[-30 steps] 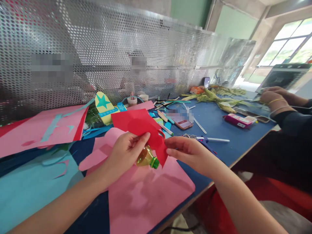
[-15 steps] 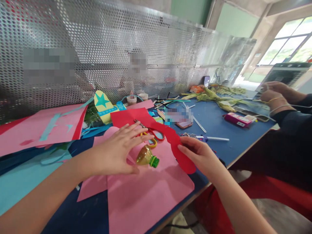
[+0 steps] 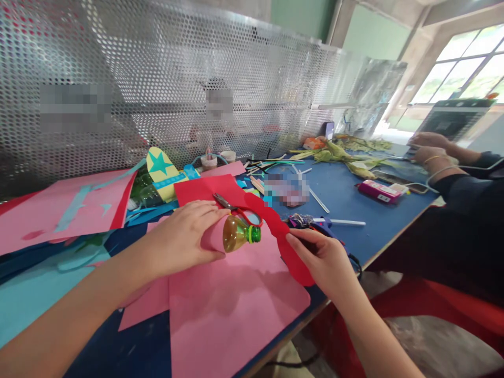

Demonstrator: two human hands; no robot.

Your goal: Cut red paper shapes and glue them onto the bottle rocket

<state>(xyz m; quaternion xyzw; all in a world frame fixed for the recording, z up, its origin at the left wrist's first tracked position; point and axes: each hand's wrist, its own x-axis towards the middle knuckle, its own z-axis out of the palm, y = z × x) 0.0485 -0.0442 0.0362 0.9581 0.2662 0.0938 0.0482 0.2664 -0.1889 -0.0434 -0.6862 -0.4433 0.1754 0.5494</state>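
Beside the scissors (image 3: 236, 209), my left hand (image 3: 185, 231) clasps the pink-wrapped bottle (image 3: 235, 235), right hand (image 3: 325, 257) pinches red paper (image 3: 293, 260); light grip should avoid creases.

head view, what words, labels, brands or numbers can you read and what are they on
No text can be read.
Magenta box: marks on its white label, too small and blurred.
Blue tool: marks on its pale label, too small and blurred.
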